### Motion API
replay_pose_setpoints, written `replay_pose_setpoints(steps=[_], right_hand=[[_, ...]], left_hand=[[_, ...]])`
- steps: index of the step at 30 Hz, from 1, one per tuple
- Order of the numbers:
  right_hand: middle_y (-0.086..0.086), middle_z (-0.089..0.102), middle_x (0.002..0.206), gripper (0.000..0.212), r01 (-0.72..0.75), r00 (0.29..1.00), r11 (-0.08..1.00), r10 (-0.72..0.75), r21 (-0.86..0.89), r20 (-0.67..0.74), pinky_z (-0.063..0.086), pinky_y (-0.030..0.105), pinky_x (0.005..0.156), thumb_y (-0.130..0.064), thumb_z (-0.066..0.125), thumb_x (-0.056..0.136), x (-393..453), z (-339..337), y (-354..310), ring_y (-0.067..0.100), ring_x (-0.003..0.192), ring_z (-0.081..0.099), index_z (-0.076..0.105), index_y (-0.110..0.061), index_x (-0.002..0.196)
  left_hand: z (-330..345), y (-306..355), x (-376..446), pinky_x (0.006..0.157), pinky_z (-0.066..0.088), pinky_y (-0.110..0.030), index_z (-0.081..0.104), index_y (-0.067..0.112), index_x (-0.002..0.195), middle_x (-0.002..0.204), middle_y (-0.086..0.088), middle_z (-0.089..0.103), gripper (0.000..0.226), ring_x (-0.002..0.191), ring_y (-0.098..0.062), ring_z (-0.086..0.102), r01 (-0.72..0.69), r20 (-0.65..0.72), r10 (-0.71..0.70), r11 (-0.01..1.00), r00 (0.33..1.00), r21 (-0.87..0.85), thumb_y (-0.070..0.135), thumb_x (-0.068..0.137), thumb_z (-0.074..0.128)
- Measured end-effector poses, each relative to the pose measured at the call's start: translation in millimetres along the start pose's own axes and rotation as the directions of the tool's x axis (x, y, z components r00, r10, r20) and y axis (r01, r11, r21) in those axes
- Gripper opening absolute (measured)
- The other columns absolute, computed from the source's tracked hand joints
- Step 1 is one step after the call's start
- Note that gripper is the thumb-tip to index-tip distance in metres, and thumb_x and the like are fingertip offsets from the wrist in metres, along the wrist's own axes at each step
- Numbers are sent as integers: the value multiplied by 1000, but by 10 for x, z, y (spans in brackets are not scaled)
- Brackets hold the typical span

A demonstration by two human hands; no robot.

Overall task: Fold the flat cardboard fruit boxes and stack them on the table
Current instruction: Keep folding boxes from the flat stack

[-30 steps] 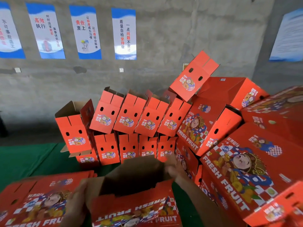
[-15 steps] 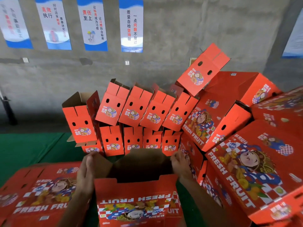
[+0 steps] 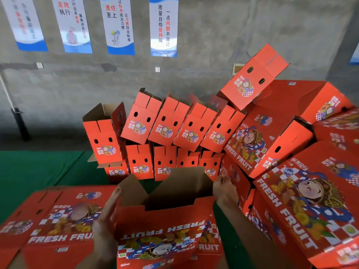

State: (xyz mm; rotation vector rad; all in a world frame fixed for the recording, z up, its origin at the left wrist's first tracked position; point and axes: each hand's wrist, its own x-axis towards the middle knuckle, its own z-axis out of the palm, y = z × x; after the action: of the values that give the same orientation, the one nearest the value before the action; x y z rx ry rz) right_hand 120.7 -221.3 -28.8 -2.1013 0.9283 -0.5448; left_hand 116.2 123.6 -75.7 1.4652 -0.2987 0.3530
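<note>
A red "FRESH FRUIT" box [image 3: 167,228] stands opened up in front of me, its brown inside and raised flaps showing. My left hand [image 3: 105,216] lies flat with straight fingers against the box's left side. My right hand [image 3: 225,188] holds the right far corner, fingers curled over the flap edge. A pile of flat boxes [image 3: 52,224] lies at lower left on the green table [image 3: 29,171]. Folded boxes [image 3: 169,131] are stacked in rows behind.
Large folded boxes [image 3: 310,200] are piled high on the right, close to my right forearm. One box [image 3: 252,78] sits tilted on top of the rear stack. A concrete wall with posters [image 3: 120,26] lies beyond the table.
The box has been spread wider open. My left hand slid up and along its left side, and my right hand shifted to the far right corner. The view tilted slightly down.
</note>
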Motion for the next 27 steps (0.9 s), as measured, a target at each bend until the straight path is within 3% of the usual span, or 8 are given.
replay_pose_setpoints(steps=[2, 6, 10, 15, 18, 20, 22, 27], right_hand=[[20, 64, 119, 43, 41, 999, 998, -42, 47, 25, 44, 41, 93, -40, 30, 108, 5, 23, 28, 37, 112, 62, 59, -11, 120], [0, 64, 99, 42, 141, 969, 971, -175, 191, 177, 41, 43, 97, -49, 35, 104, -16, -43, 146, 23, 102, 61, 63, -25, 86], [-9, 67, 121, 73, 120, 928, 915, -241, 384, 285, 31, 51, 112, -79, 25, 93, -78, -198, 189, 9, 119, 55, 73, -27, 76], [-20, 74, 114, 81, -2, 887, 850, -242, 526, 393, 35, 44, 111, -98, 17, 76, -250, -217, 220, 4, 121, 59, 75, -50, 107], [-30, 64, 121, 42, 103, 854, 896, -303, 432, 423, 42, 15, 94, -83, 34, 90, -339, -101, 266, -11, 115, 55, 61, -66, 118], [-25, 52, 131, 29, 288, 824, 896, -412, 339, 389, 39, 3, 91, -58, 47, 100, -355, 23, 308, -10, 121, 49, 51, -63, 128], [-21, 47, 136, 36, 359, 803, 876, -466, 324, 372, 41, 12, 100, -53, 50, 100, -382, 101, 316, -8, 127, 45, 52, -52, 136], [-18, 33, 159, 56, 568, 776, 811, -585, 142, 238, 30, 18, 112, -49, 61, 97, -359, 97, 226, 1, 147, 31, 37, -48, 147]], left_hand=[[60, -59, -22, 104, 47, -51, 56, 25, 145, 151, 13, 53, 54, 138, -12, 51, -64, 30, 59, 984, 998, 168, 48, 103, 31], [232, -71, 114, 102, 51, -56, 53, 33, 143, 139, 0, 58, 78, 125, -26, 58, 198, -37, -196, 935, 980, 294, 85, 85, 45], [340, -173, 277, 103, 51, -57, 39, 30, 155, 153, -9, 46, 62, 131, -31, 53, 156, 18, -182, 883, 983, 443, 38, 98, 63], [433, -117, 365, 118, 32, -39, 22, 40, 161, 166, 23, 21, 91, 153, -7, 25, -154, 194, 60, 843, 979, 516, -8, 93, 59], [404, -122, 375, 110, 40, -31, 25, 49, 157, 152, 46, 24, 80, 139, 20, 27, -267, 373, 55, 794, 926, 546, 12, 98, 63], [361, -120, 388, 102, 46, -25, 42, 50, 148, 140, 45, 41, 55, 128, 15, 41, -300, 447, 15, 760, 894, 576, 43, 98, 62], [346, -107, 394, 104, 43, -25, 61, 40, 136, 132, 32, 57, 49, 123, 9, 49, -379, 485, 39, 678, 874, 629, 65, 96, 48], [373, -136, 396, 92, 37, -9, 72, 35, 108, 111, 32, 59, 39, 108, 22, 47, -389, 448, 93, 666, 889, 636, 58, 98, 43]])
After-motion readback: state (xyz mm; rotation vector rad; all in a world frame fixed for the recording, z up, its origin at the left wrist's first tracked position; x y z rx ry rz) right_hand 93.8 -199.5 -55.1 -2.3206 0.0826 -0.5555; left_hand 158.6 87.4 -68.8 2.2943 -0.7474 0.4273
